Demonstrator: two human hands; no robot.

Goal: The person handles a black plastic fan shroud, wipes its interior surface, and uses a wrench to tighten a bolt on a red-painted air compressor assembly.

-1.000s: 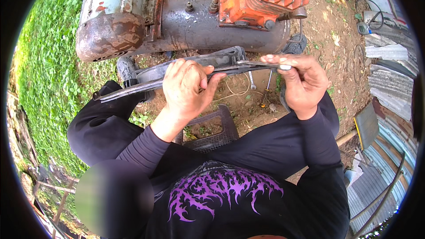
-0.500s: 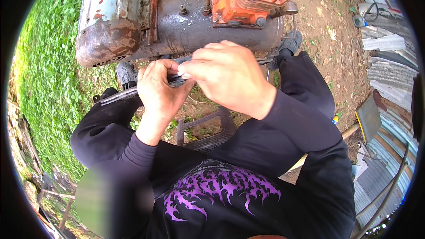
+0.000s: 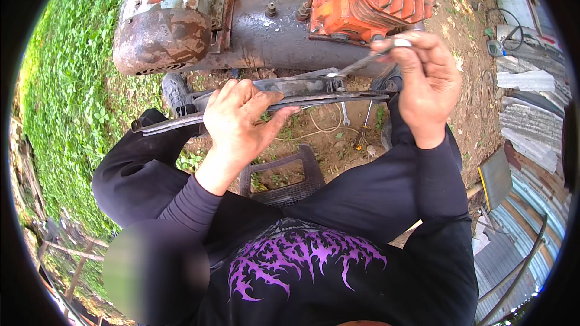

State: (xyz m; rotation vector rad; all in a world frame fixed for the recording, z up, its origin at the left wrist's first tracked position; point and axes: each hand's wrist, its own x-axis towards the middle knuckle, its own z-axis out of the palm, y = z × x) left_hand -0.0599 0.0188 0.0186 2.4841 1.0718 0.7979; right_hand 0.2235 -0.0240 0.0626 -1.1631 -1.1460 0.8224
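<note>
Gripping dark curved frame [image 3: 353,96] with left hand [image 3: 238,119] and slim metal tool [image 3: 363,62] with right hand [image 3: 428,84]; could let frame twist under tool pressure, from steadying only left of tip.

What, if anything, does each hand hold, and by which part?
Left hand: the dark frame, near its middle. Right hand: a slender metal tool, by its end away from the frame.
</note>
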